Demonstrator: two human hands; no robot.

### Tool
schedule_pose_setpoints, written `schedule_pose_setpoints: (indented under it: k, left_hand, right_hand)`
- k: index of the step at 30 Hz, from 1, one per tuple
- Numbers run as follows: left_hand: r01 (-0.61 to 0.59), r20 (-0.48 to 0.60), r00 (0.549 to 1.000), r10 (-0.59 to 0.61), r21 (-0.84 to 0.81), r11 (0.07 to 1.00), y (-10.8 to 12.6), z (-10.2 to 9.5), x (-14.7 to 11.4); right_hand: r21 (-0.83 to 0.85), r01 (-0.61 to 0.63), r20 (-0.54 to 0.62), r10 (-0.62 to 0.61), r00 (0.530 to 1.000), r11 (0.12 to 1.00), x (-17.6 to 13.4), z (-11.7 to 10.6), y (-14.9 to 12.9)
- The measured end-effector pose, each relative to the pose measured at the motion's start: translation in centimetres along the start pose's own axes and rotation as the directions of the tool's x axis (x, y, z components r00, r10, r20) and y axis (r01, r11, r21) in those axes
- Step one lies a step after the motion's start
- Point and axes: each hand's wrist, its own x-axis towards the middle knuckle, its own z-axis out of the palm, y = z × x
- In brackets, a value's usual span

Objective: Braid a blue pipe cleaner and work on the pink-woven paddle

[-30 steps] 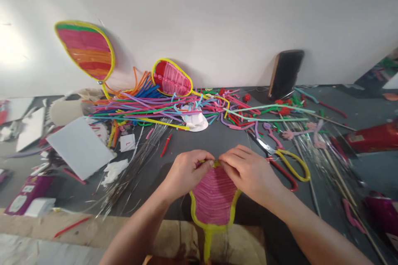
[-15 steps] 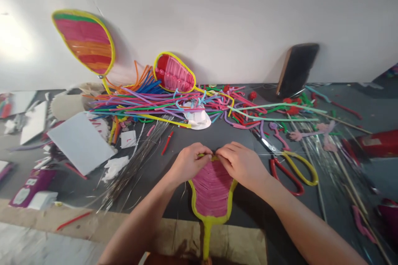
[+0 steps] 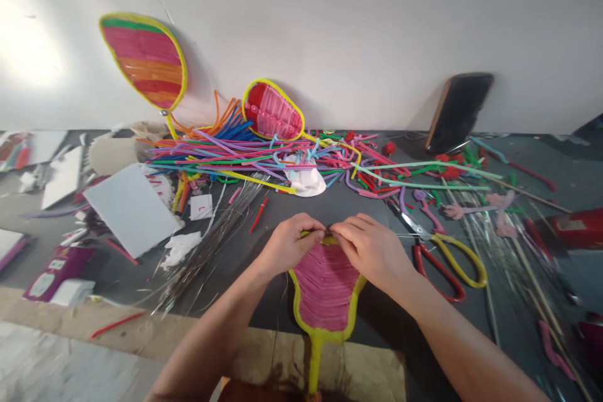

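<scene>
A fan-shaped piece (image 3: 326, 295) of pink strands, edged in yellow pipe cleaner with a yellow handle, lies in front of me with its handle toward my body. My left hand (image 3: 293, 244) pinches its far rim near the middle, thumb and fingers together. Right beside it, my right hand (image 3: 372, 245) grips the same rim with bent fingers. The fingertips of both hands nearly meet, and whatever small bit lies between them is hidden. Scissors (image 3: 426, 235) with one red and one yellow handle lie to the right of my right hand.
Against the wall lean a larger striped fan (image 3: 146, 63), a smaller pink fan (image 3: 277, 112) and a phone (image 3: 459, 112). Colourful pipe cleaners (image 3: 226, 154) heap along the back. Thin wires (image 3: 207, 251) and a white card (image 3: 132, 208) lie left; a purple box (image 3: 59, 273) sits near the front edge.
The view has shifted slightly, so the background sits a little further right. Both hands stay on the fan's far rim, with barely any movement of the fingers.
</scene>
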Motion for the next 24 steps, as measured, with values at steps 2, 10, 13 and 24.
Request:
schedule_pose_setpoints:
  k: [2, 10, 13, 24]
  left_hand:
    - [-0.011, -0.019, 1.0, 0.011, -0.002, 1.0, 0.2, -0.1, -0.1]
    - [-0.002, -0.041, 0.999, 0.003, 0.024, 1.0, 1.7, -0.4, -0.6]
    - [0.012, -0.049, 0.999, -0.012, 0.012, 1.0, 1.9, -0.3, -0.8]
    - [0.055, -0.028, 0.998, -0.055, 0.001, 0.999, 2.6, -0.4, -1.0]
  right_hand:
    - [0.001, 0.009, -0.011, -0.009, 1.0, 1.0, 0.0, -0.2, 0.0]
    - [0.016, 0.034, -0.033, -0.034, 0.999, 0.999, -0.1, -1.2, -0.2]
    - [0.006, 0.04, -0.045, -0.039, 0.998, 0.999, -0.1, -1.5, -0.4]
    - [-0.03, 0.047, -0.039, -0.048, 0.998, 0.998, -0.2, -1.9, -0.7]
